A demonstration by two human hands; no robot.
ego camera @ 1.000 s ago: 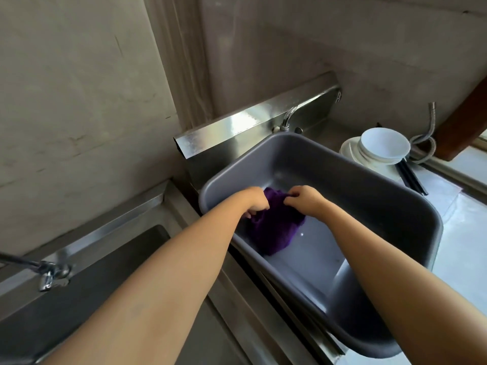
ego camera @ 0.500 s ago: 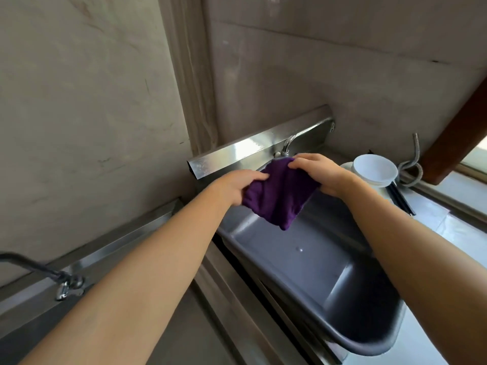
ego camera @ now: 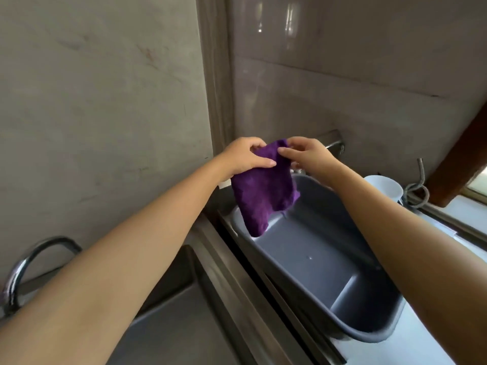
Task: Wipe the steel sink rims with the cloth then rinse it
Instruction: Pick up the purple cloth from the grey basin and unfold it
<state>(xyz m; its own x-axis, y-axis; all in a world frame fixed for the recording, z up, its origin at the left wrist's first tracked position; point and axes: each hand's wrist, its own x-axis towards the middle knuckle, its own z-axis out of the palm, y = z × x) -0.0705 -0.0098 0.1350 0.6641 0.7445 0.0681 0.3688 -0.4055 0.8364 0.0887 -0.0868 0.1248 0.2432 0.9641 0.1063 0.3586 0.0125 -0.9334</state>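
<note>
The left hand [ego camera: 246, 156] pinches the top edge of the purple cloth [ego camera: 263, 191] between thumb and fingers, and the right hand [ego camera: 307, 155] grips the same edge just beside it — both are closed on the fabric, which hangs limp in the air between them, its lowest corner dangling over the back end of the grey plastic basin [ego camera: 329, 272]. The cloth touches no steel at all, so to my eye the wiping has not begun; this looks like the step of shaking the cloth open or folding it into a pad. The next move, I would judge, calls for bunching it under one palm and bringing it down onto a rim, most likely the steel divider [ego camera: 237, 293] that runs from about 6 o'clock up to 12 between the two bowls.

Nearest me, at 7 o'clock, lies the left steel sink [ego camera: 168, 325], dull and seemingly dry, with a curved tap [ego camera: 29, 262] at 9 o'clock. The basin sits in the right-hand bowl at 4 o'clock, apparently empty. Beyond it, at 2 o'clock, a white bowl [ego camera: 384, 187] stands on the table [ego camera: 461, 209] near a coiled metal hose [ego camera: 419, 191]. Behind the hands a steel ledge [ego camera: 332, 140] meets the wall — pale stone panels, scuffed, forming a corner at 12 o'clock.
</note>
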